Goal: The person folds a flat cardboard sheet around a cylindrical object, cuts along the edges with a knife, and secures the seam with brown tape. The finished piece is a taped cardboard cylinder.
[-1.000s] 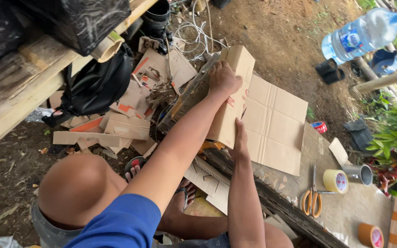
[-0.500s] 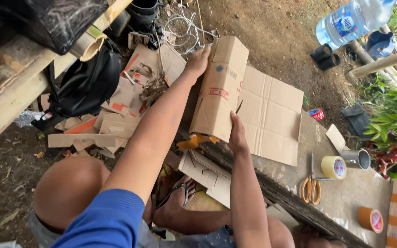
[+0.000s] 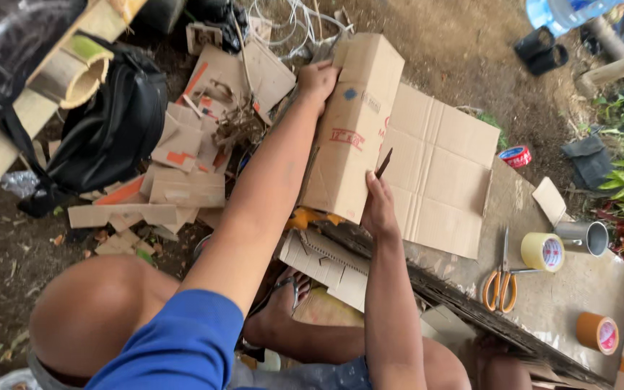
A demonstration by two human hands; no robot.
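At the right of the frame you have orange-handled scissors [image 3: 501, 283] lying on the grey slab [image 3: 579, 289], with a yellowish tape roll [image 3: 542, 251] and a metal cup [image 3: 585, 237] just beside them. A brown tape roll [image 3: 598, 332] sits lower right, a red one [image 3: 516, 156] higher up. At upper left, a black backpack [image 3: 113, 130] lies among cardboard scraps [image 3: 182, 191].

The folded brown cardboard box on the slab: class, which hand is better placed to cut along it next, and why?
Probably the right hand: it has a grip on a thin dark blade resting against the folded brown cardboard box. The left hand is occupied, steadying the box at its far top edge.
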